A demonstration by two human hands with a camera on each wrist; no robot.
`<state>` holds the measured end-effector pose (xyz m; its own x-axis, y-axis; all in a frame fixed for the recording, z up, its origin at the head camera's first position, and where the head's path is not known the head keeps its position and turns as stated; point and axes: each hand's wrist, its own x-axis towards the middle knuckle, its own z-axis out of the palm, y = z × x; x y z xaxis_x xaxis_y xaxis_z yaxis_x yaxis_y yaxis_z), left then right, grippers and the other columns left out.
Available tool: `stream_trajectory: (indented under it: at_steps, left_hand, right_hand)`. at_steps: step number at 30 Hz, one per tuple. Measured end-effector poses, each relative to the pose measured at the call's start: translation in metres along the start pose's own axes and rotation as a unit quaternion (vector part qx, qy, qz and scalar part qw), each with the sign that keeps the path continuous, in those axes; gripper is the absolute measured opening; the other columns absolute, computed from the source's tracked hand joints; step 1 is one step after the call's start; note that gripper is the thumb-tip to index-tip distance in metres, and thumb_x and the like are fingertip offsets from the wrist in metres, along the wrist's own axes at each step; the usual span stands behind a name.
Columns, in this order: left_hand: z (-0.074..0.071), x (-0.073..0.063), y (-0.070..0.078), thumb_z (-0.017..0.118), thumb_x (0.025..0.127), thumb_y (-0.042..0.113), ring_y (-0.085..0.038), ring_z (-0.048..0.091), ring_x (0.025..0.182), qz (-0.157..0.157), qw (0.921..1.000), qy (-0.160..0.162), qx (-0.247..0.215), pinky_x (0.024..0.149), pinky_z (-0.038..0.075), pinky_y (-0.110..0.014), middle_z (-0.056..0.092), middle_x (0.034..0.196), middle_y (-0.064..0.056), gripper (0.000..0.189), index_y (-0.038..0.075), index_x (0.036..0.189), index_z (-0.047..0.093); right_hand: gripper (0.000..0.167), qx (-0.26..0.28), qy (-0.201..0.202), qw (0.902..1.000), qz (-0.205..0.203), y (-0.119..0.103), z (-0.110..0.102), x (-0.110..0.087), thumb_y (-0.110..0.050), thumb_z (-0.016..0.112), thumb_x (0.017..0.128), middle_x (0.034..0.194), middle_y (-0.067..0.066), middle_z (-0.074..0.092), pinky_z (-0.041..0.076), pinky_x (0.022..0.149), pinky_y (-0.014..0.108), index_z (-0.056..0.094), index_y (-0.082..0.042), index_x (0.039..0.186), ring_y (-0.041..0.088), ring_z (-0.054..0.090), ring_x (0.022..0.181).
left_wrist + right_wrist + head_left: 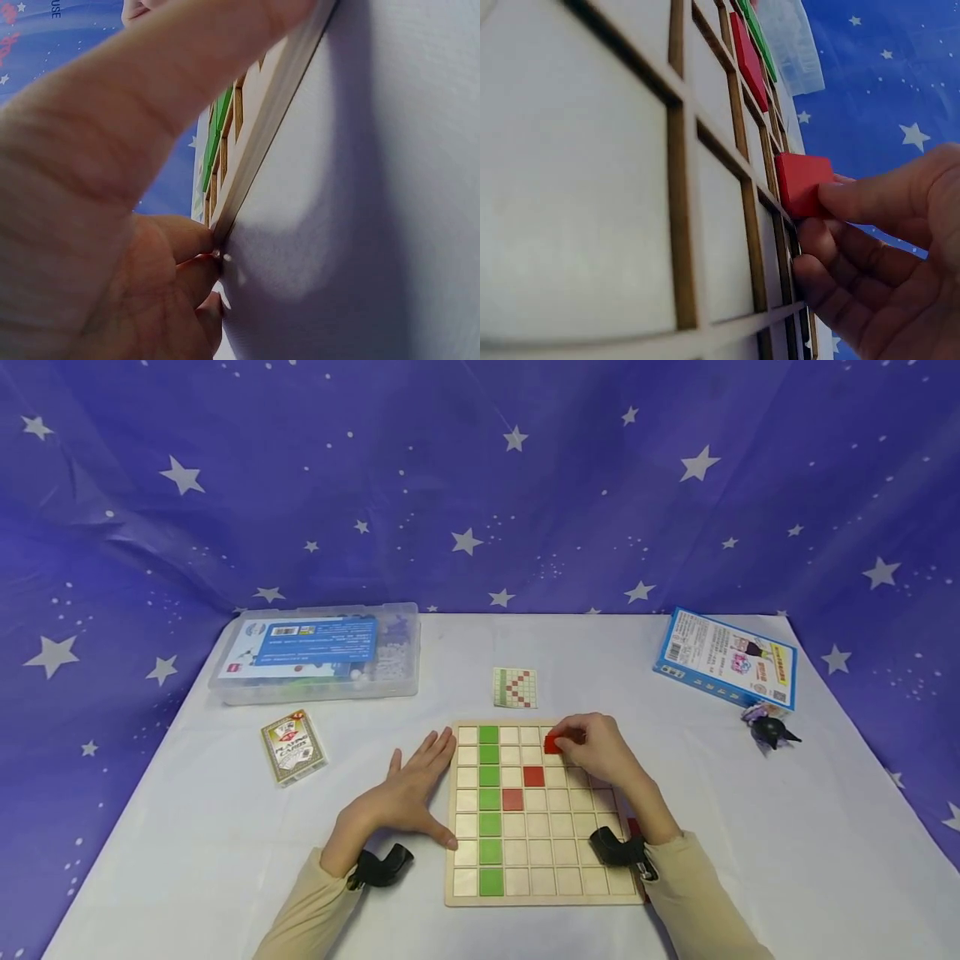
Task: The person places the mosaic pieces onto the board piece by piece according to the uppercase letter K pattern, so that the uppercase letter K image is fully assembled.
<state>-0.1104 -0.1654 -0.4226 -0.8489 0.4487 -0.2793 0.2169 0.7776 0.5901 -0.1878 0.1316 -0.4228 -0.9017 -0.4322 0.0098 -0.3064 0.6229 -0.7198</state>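
A wooden grid board lies on the white table, with a column of green tiles near its left side. Two red tiles, one above and right of the other, sit in its cells. My right hand pinches another red square tile between thumb and fingers; in the right wrist view the tile stands tilted up at the grid dividers. Spread along the board's left edge, my left hand has straight fingers, its thumb at the lower rim.
Behind the board lies a small pattern card. To the left are a clear plastic case and a playing card box. A blue box and a small black figure are on the right. Something red shows under my right wrist.
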Motion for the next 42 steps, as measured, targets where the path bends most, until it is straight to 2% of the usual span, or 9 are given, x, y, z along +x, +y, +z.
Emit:
stream_trajectory:
  at_steps: [6,12,17,20,27,35,38,42]
  left_hand:
    - [0.000,0.001,0.002,0.089,0.056,0.047,-0.035,-0.001,0.150,0.003,1.0000,0.000,0.004,0.108,-0.002,-0.073,0.000,0.163,-0.013,0.135,0.002,0.154,0.007]
    - [-0.001,0.002,0.003,0.089,0.056,0.047,-0.034,-0.002,0.150,0.002,1.0000,0.000,0.005,0.108,-0.002,-0.073,0.000,0.163,-0.013,0.135,0.003,0.154,0.007]
    - [-0.001,0.002,0.003,0.089,0.056,0.048,-0.034,-0.002,0.150,0.000,1.0000,-0.004,0.008,0.108,-0.002,-0.073,0.000,0.163,-0.013,0.136,0.003,0.154,0.007]
    - [-0.002,0.001,0.003,0.089,0.056,0.048,-0.034,-0.002,0.150,-0.002,1.0000,-0.003,0.008,0.108,-0.002,-0.073,0.000,0.163,-0.013,0.136,0.003,0.154,0.007]
    - [-0.002,0.000,0.002,0.089,0.057,0.047,-0.035,-0.001,0.150,-0.002,1.0000,-0.001,0.006,0.107,-0.001,-0.074,0.001,0.162,-0.014,0.135,0.002,0.154,0.007]
    - [0.000,0.002,0.001,0.090,0.056,0.047,-0.035,-0.001,0.150,-0.006,1.0000,0.000,0.002,0.107,-0.002,-0.074,0.000,0.163,-0.013,0.136,0.003,0.154,0.007]
    - [0.001,0.002,0.001,0.090,0.056,0.047,-0.035,-0.001,0.150,-0.004,1.0000,0.000,0.001,0.107,-0.002,-0.074,0.000,0.163,-0.014,0.136,0.003,0.154,0.007]
    - [0.001,0.001,0.001,0.090,0.057,0.046,-0.036,-0.002,0.150,0.000,1.0000,-0.002,-0.004,0.107,-0.003,-0.074,-0.001,0.162,-0.015,0.135,0.002,0.154,0.006]
  right_hand:
    - [0.006,-0.044,-0.012,0.9990,0.001,-0.004,0.002,-0.003,-0.002,0.067,0.084,0.080,0.002,0.060,0.042,0.065,0.027,0.072,-0.005,0.086,0.013,0.050,0.071]
    - [0.014,-0.035,0.008,0.9993,0.013,-0.002,0.001,-0.006,-0.002,0.070,0.082,0.065,0.000,0.053,0.037,0.056,0.024,0.062,-0.002,0.093,0.010,0.044,0.056]
    - [0.008,-0.032,-0.025,0.9992,0.002,-0.003,0.003,-0.009,-0.006,0.067,0.086,0.065,-0.002,0.054,0.037,0.056,0.023,0.067,-0.003,0.094,0.009,0.043,0.056]
    - [0.010,-0.035,-0.029,0.9990,-0.004,-0.005,0.005,-0.010,-0.005,0.066,0.085,0.066,-0.001,0.055,0.038,0.056,0.024,0.068,-0.003,0.095,0.010,0.044,0.058]
    - [0.013,-0.107,-0.010,0.9939,-0.022,-0.015,0.010,-0.010,-0.003,0.066,0.082,0.077,0.004,0.059,0.042,0.062,0.028,0.066,-0.001,0.095,0.014,0.047,0.066]
    - [0.007,-0.197,0.014,0.9783,-0.063,-0.022,0.015,-0.013,-0.001,0.067,0.082,0.079,0.006,0.061,0.046,0.063,0.031,0.065,-0.003,0.089,0.014,0.051,0.068]
    - [0.013,-0.195,0.020,0.9785,-0.063,-0.020,0.015,-0.015,-0.003,0.071,0.081,0.080,0.006,0.061,0.046,0.063,0.030,0.065,-0.003,0.092,0.014,0.050,0.068]
    - [0.027,-0.126,0.008,0.9913,-0.039,-0.016,0.010,-0.023,-0.008,0.072,0.083,0.086,0.007,0.065,0.049,0.067,0.032,0.062,-0.001,0.107,0.015,0.057,0.074]
